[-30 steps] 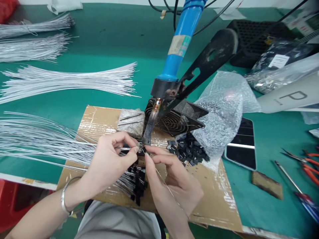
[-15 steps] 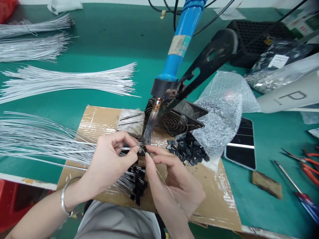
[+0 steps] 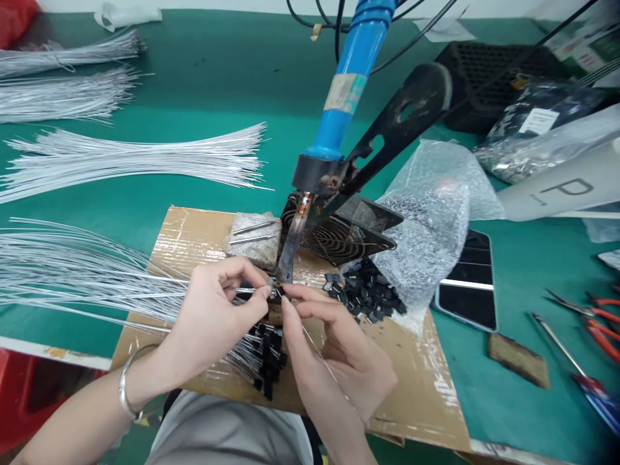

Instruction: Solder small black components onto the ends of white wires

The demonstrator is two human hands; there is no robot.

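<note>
Under the tip of a blue-handled soldering iron [image 3: 334, 123], my left hand [image 3: 217, 316] pinches the end of a thin grey wire [image 3: 239, 290] between thumb and forefinger. A small part at the wire's end sits by the tip, too small to make out. My right hand [image 3: 334, 349] grips a thin strand of solder wire [image 3: 316, 349], which runs back across the palm. Its fingertips are just right of the left ones, close to the iron's tip. Below lie wires ending in black connectors [image 3: 270, 358]. More loose grey wires [image 3: 97, 265] stretch off to the left.
A black fan [image 3: 334, 236] stands behind the iron on the cardboard [image 3: 411, 381]. To the right are a pile of small black pieces [image 3: 368, 290], a bubble-wrap bag [image 3: 426, 206], a phone [image 3: 467, 281] and orange-handled pliers [image 3: 603, 323]. Wire bundles [image 3: 140, 158] lie back left.
</note>
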